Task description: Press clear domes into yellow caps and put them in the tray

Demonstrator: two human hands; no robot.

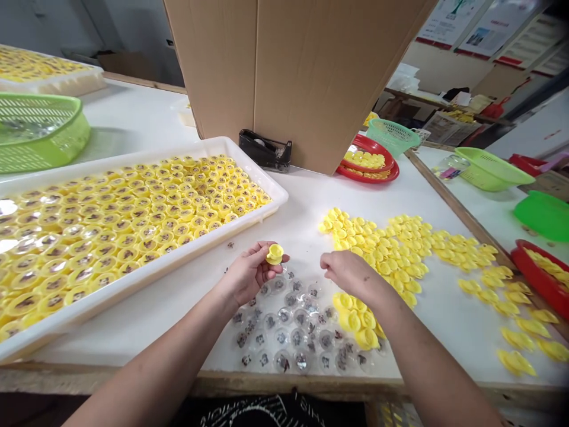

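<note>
Between the thumb and fingers of my left hand (253, 271) is a small yellow plastic cup-shaped piece (275, 255), its round opening turned up. My right hand (351, 273) hovers to the right with its fingers curled together; whatever they may hold is hidden. Under and beside that hand lies a spread pile of similar yellow pieces (382, 252). Clear round domes with small dark printed figures (297, 338) cover the white tabletop below and between both hands.
A long white tray (278, 198) full of yellow pieces with printed tops stands left. Behind it are a black tape dispenser (265, 151) and a tall cardboard box (288, 77). Red plates (391, 175) sit back right, a green basket (66, 133) far left.
</note>
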